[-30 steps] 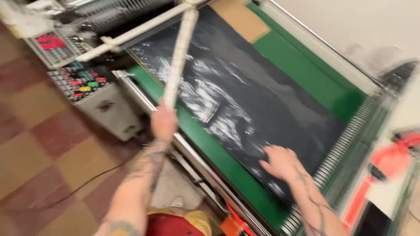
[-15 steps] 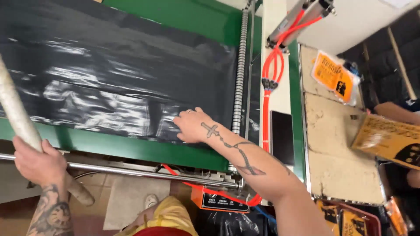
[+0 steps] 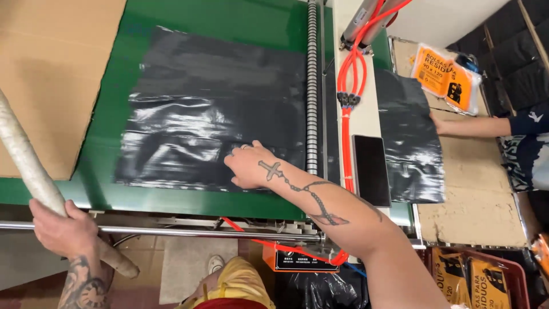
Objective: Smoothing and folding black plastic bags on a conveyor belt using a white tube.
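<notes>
My right hand (image 3: 250,165) lies flat, fingers spread, on the near right part of a black plastic sheet (image 3: 206,109) that is spread over a green machine bed (image 3: 229,23). My left hand (image 3: 64,230) grips a long pale cardboard tube (image 3: 28,166) that slants up to the left past the frame edge. The tube's lower end hangs below the bed's front rail (image 3: 171,232).
A brown cardboard sheet (image 3: 51,74) covers the bed's left side. A ribbed roller (image 3: 311,86) and orange hoses (image 3: 346,109) run along the right. Beyond them another person's hand (image 3: 439,123) touches a folded black sheet (image 3: 409,137) next to an orange packet (image 3: 446,77).
The view has swung right and pulled back, bringing in the cardboard sheet and the other person. My right hand stays pressed on the black sheet and my left keeps hold of the tube.
</notes>
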